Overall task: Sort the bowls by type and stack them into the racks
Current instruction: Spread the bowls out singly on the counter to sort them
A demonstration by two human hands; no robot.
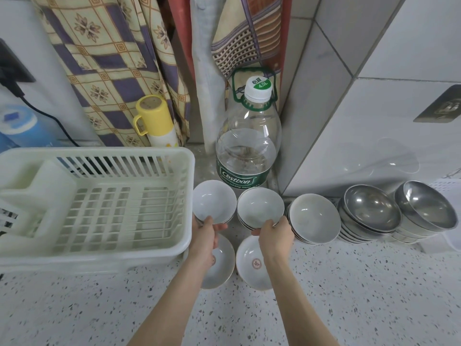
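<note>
My left hand [205,239] grips the near rim of a stack of white ceramic bowls [214,202] beside the cream plastic rack [104,216]. My right hand [275,237] grips the near rim of a second white bowl stack [259,206]. A third white stack [315,217] stands to the right. Two shallow white bowls with a red mark, one [222,263] under my left wrist and one [252,264] under my right, lie on the counter. Two stacks of steel bowls, one [371,209] and another [426,207], sit at the far right.
A large Cestbon water bottle [247,151] stands right behind the white bowls. A yellow cup [156,121] sits behind the rack, with patterned curtains above. A tiled wall [349,121] bounds the right side. The speckled counter [99,308] stretches in front.
</note>
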